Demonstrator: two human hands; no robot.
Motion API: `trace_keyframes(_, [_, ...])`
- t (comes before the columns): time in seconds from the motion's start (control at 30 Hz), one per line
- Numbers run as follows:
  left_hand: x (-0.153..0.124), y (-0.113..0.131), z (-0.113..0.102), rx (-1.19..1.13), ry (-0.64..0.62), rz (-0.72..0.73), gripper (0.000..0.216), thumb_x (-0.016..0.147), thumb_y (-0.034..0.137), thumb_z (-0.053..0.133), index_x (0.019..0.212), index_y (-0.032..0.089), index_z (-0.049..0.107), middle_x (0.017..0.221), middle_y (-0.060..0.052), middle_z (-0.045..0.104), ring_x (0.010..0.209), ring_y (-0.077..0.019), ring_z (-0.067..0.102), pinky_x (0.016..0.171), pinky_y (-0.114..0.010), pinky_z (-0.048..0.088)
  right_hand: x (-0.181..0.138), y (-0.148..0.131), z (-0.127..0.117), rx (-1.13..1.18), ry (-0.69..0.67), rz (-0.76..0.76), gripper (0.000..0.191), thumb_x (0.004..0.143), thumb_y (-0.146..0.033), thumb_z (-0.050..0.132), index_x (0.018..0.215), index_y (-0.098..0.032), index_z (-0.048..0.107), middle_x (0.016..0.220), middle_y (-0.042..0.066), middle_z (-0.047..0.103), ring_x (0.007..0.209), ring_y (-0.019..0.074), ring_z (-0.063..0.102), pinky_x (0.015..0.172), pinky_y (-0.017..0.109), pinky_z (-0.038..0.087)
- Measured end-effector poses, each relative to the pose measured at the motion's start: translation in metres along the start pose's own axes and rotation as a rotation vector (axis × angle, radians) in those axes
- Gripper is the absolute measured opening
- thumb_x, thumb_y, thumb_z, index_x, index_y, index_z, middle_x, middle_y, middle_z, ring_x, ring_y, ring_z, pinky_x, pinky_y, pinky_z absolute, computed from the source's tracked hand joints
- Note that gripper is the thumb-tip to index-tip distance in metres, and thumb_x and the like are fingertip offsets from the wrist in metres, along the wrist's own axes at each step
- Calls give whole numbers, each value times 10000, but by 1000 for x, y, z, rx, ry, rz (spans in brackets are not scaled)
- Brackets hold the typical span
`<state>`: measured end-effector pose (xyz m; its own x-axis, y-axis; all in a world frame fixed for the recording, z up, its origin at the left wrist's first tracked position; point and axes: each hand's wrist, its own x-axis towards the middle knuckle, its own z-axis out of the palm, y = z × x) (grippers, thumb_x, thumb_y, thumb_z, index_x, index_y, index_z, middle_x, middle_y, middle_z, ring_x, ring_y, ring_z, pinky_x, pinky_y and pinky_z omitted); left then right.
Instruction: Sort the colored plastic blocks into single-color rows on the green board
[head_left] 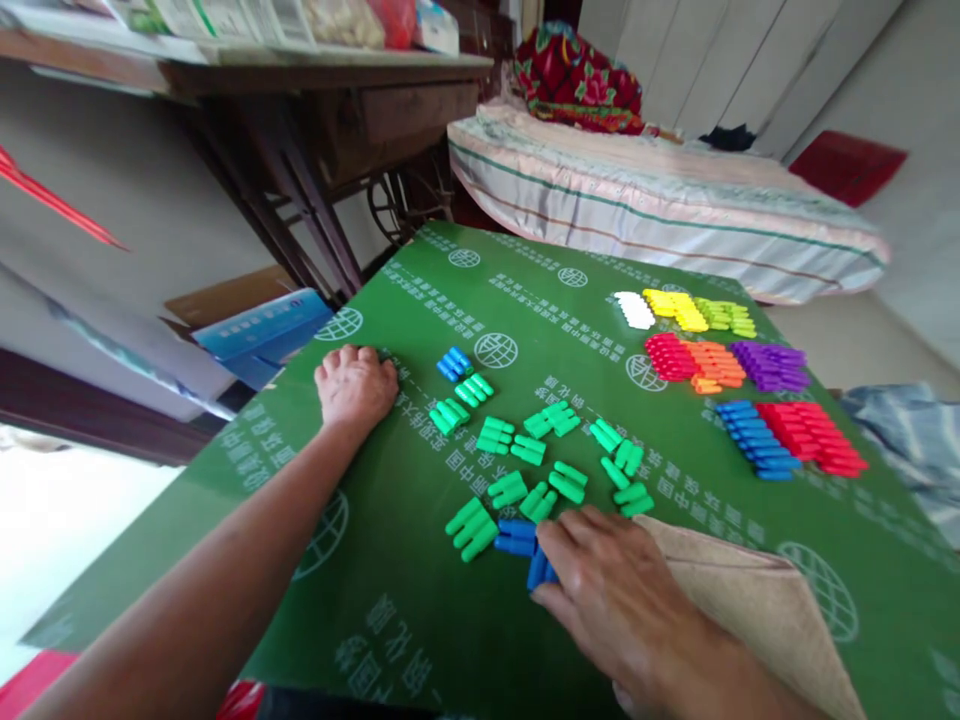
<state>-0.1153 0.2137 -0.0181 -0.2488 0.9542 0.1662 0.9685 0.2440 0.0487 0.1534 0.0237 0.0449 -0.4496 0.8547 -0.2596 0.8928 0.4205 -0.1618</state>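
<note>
Small plastic pegs lie on a green printed board (420, 620). My left hand (355, 385) rests near the board's far left edge, fingers curled under, with nothing visible in it. My right hand (611, 590) lies low near the front, fingers pressed on a few blue pegs (523, 545). Loose clusters of green pegs (540, 460) spread between my hands. A small blue cluster (454, 363) sits just right of my left hand.
Sorted rows of pegs lie at the far right: white (634, 310), yellow (675, 308), lime, pink, orange (716, 365), purple (772, 365), blue and red (814, 438). A beige cloth (757, 610) lies under my right wrist. A bed (660, 200) and a wooden table (315, 110) stand beyond.
</note>
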Motion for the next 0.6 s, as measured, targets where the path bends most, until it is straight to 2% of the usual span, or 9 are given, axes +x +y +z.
trace_keyframes(0.13, [0,-1,-3,-19,5,4,482,874,385,302,1123,80,580,1207,-230,550,1189,-389,451,1002,-523,400,1,-7,22,-91,-21,23,202,806,-238,687,989,-154,666,887,96,679,832,280,654,665,384,504])
trace_keyframes(0.23, [0,-1,-3,-22,4,3,483,871,384,301,1125,79,578,1212,-229,547,1193,-389,448,1006,-521,398,0,-5,35,-92,24,-4,223,801,-159,640,1024,-158,655,877,86,664,811,263,645,666,382,504])
trace_keyframes(0.43, [-1,-1,-3,14,-15,-3,503,881,391,263,1148,84,559,1226,-212,538,1205,-377,435,1019,-501,390,-4,0,42,-82,71,-113,404,692,-48,602,1058,-216,634,953,70,648,847,257,631,697,386,519])
trace_keyframes(0.6, [0,-1,-8,28,-48,4,534,880,421,236,1161,92,549,1261,-204,517,1214,-365,425,1025,-485,379,-3,0,34,-100,105,-132,230,792,-141,585,999,-233,628,916,73,639,829,253,623,647,367,527])
